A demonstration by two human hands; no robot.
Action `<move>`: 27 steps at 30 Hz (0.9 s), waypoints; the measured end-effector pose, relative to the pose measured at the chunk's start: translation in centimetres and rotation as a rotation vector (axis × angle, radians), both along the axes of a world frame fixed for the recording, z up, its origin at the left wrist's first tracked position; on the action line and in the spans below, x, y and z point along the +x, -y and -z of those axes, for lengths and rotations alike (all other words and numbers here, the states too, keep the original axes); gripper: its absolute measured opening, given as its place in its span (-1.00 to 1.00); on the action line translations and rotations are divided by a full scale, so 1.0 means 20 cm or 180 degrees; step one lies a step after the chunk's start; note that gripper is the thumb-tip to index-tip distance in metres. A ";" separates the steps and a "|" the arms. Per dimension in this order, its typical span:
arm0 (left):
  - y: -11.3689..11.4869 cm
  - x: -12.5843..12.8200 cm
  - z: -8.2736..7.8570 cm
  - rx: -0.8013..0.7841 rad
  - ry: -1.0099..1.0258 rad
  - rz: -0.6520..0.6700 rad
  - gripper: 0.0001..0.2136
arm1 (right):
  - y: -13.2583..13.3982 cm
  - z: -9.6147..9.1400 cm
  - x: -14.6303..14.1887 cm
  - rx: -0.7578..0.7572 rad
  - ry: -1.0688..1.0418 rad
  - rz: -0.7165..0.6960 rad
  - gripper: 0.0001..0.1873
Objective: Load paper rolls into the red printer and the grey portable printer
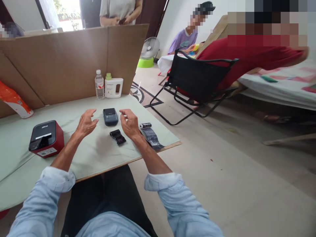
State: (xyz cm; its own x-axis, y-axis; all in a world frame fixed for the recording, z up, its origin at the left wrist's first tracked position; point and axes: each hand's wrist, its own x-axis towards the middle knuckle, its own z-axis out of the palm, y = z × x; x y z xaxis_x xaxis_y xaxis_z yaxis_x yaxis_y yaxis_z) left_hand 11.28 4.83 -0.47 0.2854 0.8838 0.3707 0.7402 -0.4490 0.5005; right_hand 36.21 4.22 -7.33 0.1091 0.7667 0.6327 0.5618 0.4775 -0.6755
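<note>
A small dark, box-shaped device (110, 117) stands on the pale green tabletop (93, 161), between my two hands. My left hand (86, 123) hovers to its left, thumb and fingers apart, holding nothing. To its right is my right hand (129, 123), fingers curved and parted, also without anything in it. Neither hand touches the device. Nearer to me lies a small black roll (118, 137) with a strip partly unwound. Another roll (145, 125) sits beyond my right hand, its dark, shiny film (153, 138) spread toward the table edge and partly hidden by my wrist.
A red and black box-shaped machine (46, 138) stands on the left. Behind are a water bottle (99, 86), a white jug (114, 88), an orange bottle (15, 100) and a cardboard screen (81, 62). A black folding chair (197, 75) and other people are to the right.
</note>
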 end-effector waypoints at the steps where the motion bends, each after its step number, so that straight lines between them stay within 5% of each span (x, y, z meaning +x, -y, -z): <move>1: 0.08 -0.05 -0.04 0.0089 0.0057 0.0018 -0.53 | 0.05 0.01 -0.01 -0.0015 0.0080 -0.0037 -0.66; 5: 0.41 -0.28 -0.18 0.0546 0.0226 -0.0098 -0.62 | 0.22 0.12 -0.05 -0.0273 0.0395 -0.0084 -0.67; 10: 0.70 -0.63 -0.20 0.1265 0.0199 -0.1004 -0.69 | 0.33 0.29 -0.09 -0.0778 0.0796 -0.0127 -0.53; 14: 0.80 -0.93 -0.09 0.1320 0.0319 -0.1822 -0.60 | 0.35 0.36 -0.10 -0.0737 0.0996 -0.0105 -0.52; 18: 0.85 -1.12 0.09 0.0587 0.0748 -0.2179 -0.36 | 0.34 0.42 -0.11 -0.0411 0.1031 -0.0028 -0.54; 23: 0.89 -1.17 0.26 -0.0198 0.1522 -0.1709 -0.21 | 0.31 0.37 -0.19 -0.0077 0.0975 0.0080 -0.47; 27: 0.86 -1.15 0.29 -0.0382 0.1907 -0.1324 -0.21 | 0.31 0.26 -0.49 -0.0011 0.0795 -0.0682 -0.41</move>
